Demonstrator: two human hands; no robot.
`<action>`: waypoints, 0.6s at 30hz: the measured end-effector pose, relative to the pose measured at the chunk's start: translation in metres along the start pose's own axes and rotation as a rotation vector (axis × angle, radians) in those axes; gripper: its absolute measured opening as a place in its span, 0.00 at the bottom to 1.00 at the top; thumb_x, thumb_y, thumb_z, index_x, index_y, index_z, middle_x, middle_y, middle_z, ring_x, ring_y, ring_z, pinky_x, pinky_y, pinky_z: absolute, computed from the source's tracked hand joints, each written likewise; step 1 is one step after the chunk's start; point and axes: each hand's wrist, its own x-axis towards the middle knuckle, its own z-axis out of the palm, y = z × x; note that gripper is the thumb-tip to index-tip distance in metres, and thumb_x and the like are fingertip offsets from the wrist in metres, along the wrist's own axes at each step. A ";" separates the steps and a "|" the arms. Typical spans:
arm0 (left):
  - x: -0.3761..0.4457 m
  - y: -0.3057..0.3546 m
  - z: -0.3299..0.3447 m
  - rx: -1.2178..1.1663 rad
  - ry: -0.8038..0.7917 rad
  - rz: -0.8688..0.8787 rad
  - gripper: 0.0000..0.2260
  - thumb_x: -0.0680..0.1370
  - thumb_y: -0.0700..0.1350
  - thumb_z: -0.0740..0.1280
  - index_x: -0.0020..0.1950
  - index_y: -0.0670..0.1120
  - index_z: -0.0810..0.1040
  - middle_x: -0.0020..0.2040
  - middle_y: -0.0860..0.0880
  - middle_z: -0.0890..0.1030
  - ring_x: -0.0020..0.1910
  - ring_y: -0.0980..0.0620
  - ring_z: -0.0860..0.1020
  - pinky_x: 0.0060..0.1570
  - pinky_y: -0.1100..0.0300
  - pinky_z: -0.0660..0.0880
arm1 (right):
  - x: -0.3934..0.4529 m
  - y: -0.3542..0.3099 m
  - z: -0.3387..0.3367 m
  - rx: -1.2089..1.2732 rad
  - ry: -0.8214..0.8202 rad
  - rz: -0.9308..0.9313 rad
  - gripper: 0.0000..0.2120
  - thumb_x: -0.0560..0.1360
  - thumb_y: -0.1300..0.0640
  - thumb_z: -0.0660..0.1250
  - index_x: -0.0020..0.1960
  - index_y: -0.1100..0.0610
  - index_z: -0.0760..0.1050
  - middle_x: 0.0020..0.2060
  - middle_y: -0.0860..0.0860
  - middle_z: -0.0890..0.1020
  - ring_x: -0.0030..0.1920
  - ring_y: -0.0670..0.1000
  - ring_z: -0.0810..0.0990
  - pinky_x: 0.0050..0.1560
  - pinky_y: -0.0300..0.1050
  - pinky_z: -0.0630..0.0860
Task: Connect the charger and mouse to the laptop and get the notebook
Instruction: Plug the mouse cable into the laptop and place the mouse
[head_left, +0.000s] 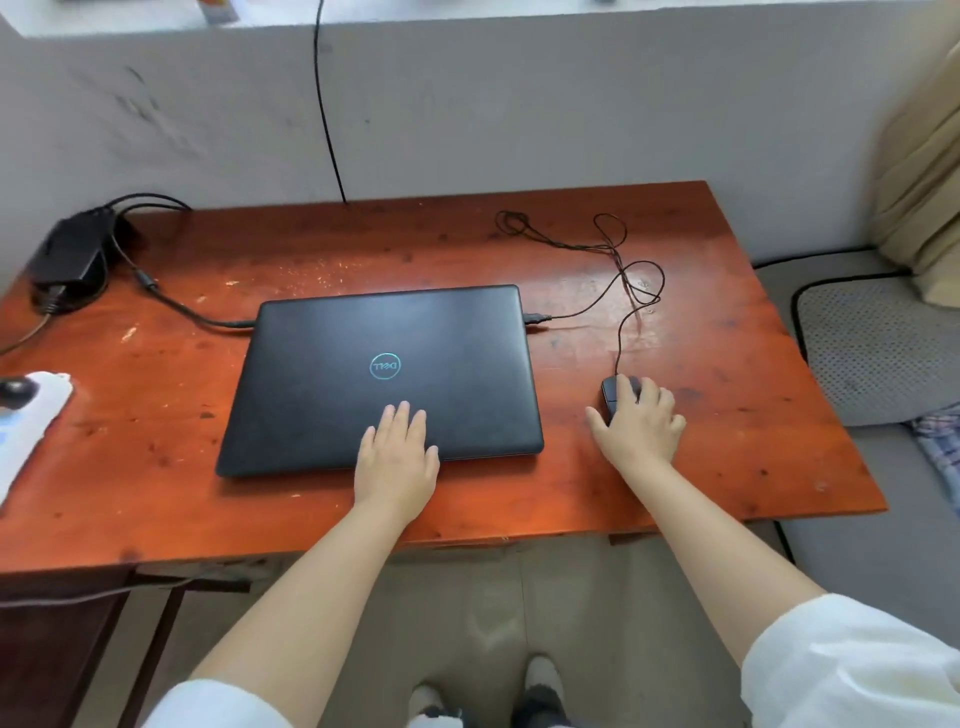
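A closed black laptop lies in the middle of the red-brown wooden table. The black charger brick sits at the far left corner, and its cable runs to a plug at the laptop's left side. A black wired mouse lies right of the laptop; its thin cord loops back to a plug at the laptop's right side. My left hand rests flat on the lid near its front edge. My right hand covers the mouse. I see no notebook that I can identify.
A white and blue object with a dark round thing on it lies at the table's left edge. A grey cushioned seat stands to the right. A black cable hangs down the wall behind the table.
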 end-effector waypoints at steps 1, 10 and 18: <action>-0.004 -0.004 -0.002 0.022 0.014 0.003 0.23 0.80 0.49 0.53 0.74 0.45 0.53 0.77 0.45 0.55 0.76 0.46 0.52 0.73 0.51 0.55 | -0.009 -0.005 -0.001 0.004 0.000 -0.031 0.27 0.75 0.45 0.62 0.70 0.54 0.61 0.71 0.58 0.63 0.70 0.60 0.59 0.66 0.58 0.62; -0.046 -0.099 -0.020 0.160 0.080 0.109 0.22 0.79 0.50 0.55 0.72 0.43 0.59 0.75 0.42 0.58 0.74 0.44 0.56 0.71 0.49 0.58 | -0.129 -0.108 0.013 0.102 0.072 -0.279 0.22 0.75 0.53 0.63 0.67 0.60 0.67 0.73 0.59 0.62 0.73 0.57 0.57 0.71 0.56 0.55; -0.132 -0.227 0.039 0.089 -0.019 0.187 0.16 0.76 0.44 0.62 0.61 0.39 0.71 0.62 0.40 0.75 0.60 0.43 0.73 0.57 0.51 0.71 | -0.281 -0.179 0.107 0.194 0.052 -0.281 0.13 0.66 0.67 0.72 0.49 0.70 0.78 0.54 0.69 0.80 0.57 0.67 0.77 0.57 0.63 0.72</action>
